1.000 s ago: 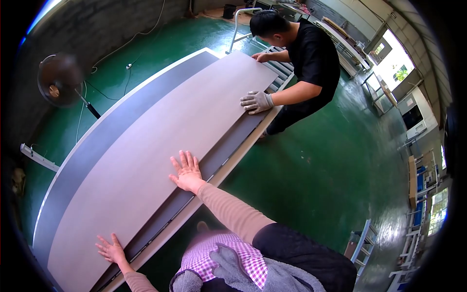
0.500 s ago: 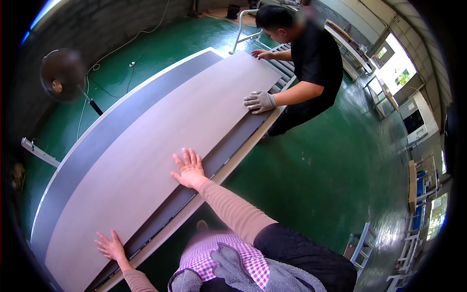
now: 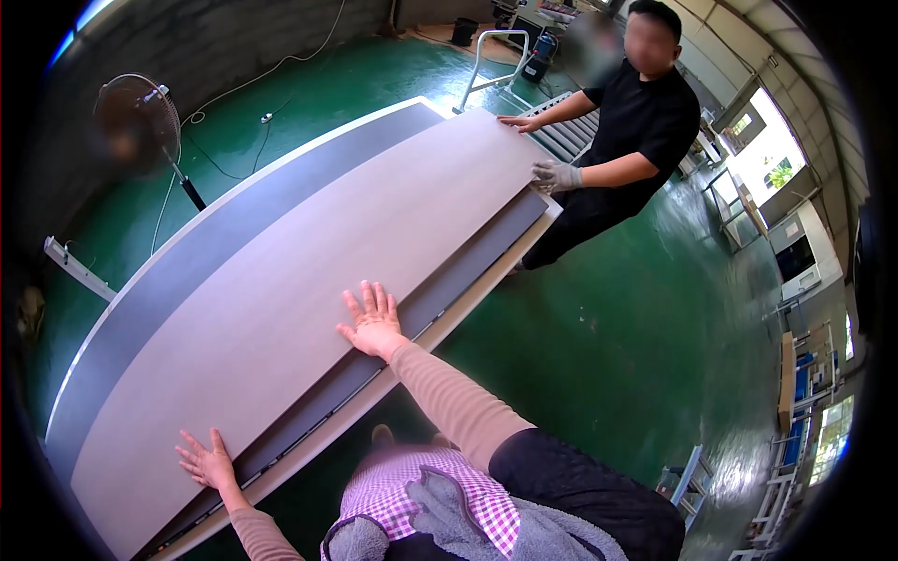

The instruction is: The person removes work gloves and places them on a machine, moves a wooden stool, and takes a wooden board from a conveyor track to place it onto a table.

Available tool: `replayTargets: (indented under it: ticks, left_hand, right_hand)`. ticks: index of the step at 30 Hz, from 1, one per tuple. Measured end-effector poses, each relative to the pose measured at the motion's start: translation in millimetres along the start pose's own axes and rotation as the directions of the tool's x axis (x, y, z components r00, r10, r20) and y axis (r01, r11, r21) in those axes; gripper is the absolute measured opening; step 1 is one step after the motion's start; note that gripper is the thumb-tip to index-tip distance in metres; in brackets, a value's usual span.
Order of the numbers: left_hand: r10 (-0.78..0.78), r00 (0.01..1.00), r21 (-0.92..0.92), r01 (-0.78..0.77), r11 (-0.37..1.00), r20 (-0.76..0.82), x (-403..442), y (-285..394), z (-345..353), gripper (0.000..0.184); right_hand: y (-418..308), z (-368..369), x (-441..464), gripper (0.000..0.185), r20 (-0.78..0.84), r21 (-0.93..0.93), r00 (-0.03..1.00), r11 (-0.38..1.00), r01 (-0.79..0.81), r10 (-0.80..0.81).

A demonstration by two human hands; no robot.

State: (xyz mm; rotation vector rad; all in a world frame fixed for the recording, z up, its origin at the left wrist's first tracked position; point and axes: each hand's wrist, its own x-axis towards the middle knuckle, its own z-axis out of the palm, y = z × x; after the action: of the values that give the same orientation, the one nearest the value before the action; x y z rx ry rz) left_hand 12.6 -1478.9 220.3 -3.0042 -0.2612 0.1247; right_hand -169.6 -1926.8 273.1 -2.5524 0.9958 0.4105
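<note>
A long pale beige panel (image 3: 299, 252) lies over a grey panel (image 3: 458, 252), whose surface shows along both long sides. Both rest on a long table with a light edge (image 3: 412, 353). My left hand (image 3: 208, 462) lies flat on the beige panel near its close edge, fingers spread. Farther along the same edge, my right hand (image 3: 372, 323) also rests flat, fingers apart. At the far end, a co-worker's gloved hand (image 3: 557, 175) touches the beige panel's corner, and their bare hand (image 3: 520, 123) is at its end edge.
The co-worker (image 3: 636, 122) in a black shirt stands at the far end, beside a roller conveyor (image 3: 567, 126). A standing fan (image 3: 138, 122) is beyond the table on the left. Cables (image 3: 266, 119) lie on the green floor. A metal rail (image 3: 80, 268) juts toward the table.
The co-worker has straightened up and stepped back to the right. Their gloved hand has shifted from the panel's long edge to its far corner. My hands remain flat on the panel.
</note>
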Motion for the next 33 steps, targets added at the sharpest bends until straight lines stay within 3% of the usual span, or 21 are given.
replayTargets:
  ticks: [3, 9, 15, 17, 18, 19, 20, 21, 23, 25, 27, 29, 30, 32, 33]
  left_hand:
    - [0.000, 1.000, 0.003, 0.000, 1.000, -0.008, 1, 0, 1, 0.087]
    - [0.015, 1.000, -0.006, -0.015, 1.000, -0.003, 5, -1, 2, 0.088]
    - [-0.014, 0.998, -0.008, 0.014, 1.000, 0.063, 15, -6, 8, 0.090]
    - [-0.054, 0.994, 0.004, 0.054, 0.999, 0.095, 11, 3, 0, 0.086]
    - [-0.050, 0.995, 0.004, 0.050, 0.999, 0.089, 7, 14, 0, 0.086]
    - [-0.038, 0.995, 0.039, 0.035, 0.999, 0.089, 2, 25, 0, 0.083]
    - [-0.028, 0.996, 0.077, 0.021, 0.997, 0.090, -9, 41, -5, 0.080]
    - [0.076, 0.997, 0.081, -0.076, 0.994, -0.006, -26, 67, -4, 0.077]
    - [0.242, 0.960, 0.083, -0.232, 0.969, -0.138, -83, 146, -17, 0.081]
    - [0.373, 0.910, 0.062, -0.368, 0.928, -0.179, -142, 240, -44, 0.081]
    - [0.439, 0.882, -0.104, -0.460, 0.882, -0.174, -171, 326, -41, 0.086]
    - [0.427, 0.904, -0.359, -0.400, 0.843, -0.002, -205, 412, -66, 0.093]
    - [0.426, 0.905, -0.356, -0.399, 0.845, -0.002, -214, 445, -67, 0.093]
    - [0.394, 0.899, -0.452, -0.274, 0.849, 0.194, -234, 501, -67, 0.104]
    - [0.393, 0.898, -0.445, -0.274, 0.852, 0.200, -245, 514, -72, 0.104]
  right_hand:
    - [-2, -7, -2, 0.079, 0.052, -0.023, 0.998, 1.000, -0.021, 0.022]
    - [6, -4, -7, 0.079, -0.001, -0.022, 1.000, 0.999, 0.028, -0.028]
    - [51, -6, -11, 0.073, -0.053, -0.039, 0.971, 0.972, 0.230, -0.232]
    - [77, -7, -4, 0.059, -0.181, 0.070, 0.886, 0.893, 0.444, -0.426]
    - [93, -8, 0, 0.059, -0.187, 0.074, 0.886, 0.893, 0.443, -0.424]
    - [109, -18, -2, 0.050, -0.222, 0.342, 0.885, 0.817, 0.464, -0.409]
    - [125, -27, -4, 0.042, -0.251, 0.584, 0.887, 0.671, 0.458, -0.387]
    - [141, -36, -5, 0.042, -0.253, 0.590, 0.886, 0.664, 0.459, -0.388]
    - [182, -57, -4, 0.033, -0.444, 0.599, 0.865, 0.642, 0.479, -0.231]
    - [234, -79, 11, 0.032, -0.502, 0.570, 0.846, 0.666, 0.481, -0.181]
    - [289, -103, 19, 0.030, -0.565, 0.560, 0.821, 0.695, 0.451, -0.078]
    - [346, -134, 30, 0.029, -0.589, 0.566, 0.808, 0.712, 0.416, -0.003]
    - [378, -146, 35, 0.029, -0.601, 0.557, 0.799, 0.731, 0.394, 0.027]
    - [441, -171, 44, 0.029, -0.676, 0.521, 0.730, 0.766, 0.376, 0.101]
    - [471, -179, 48, 0.029, -0.682, 0.519, 0.715, 0.792, 0.322, 0.157]
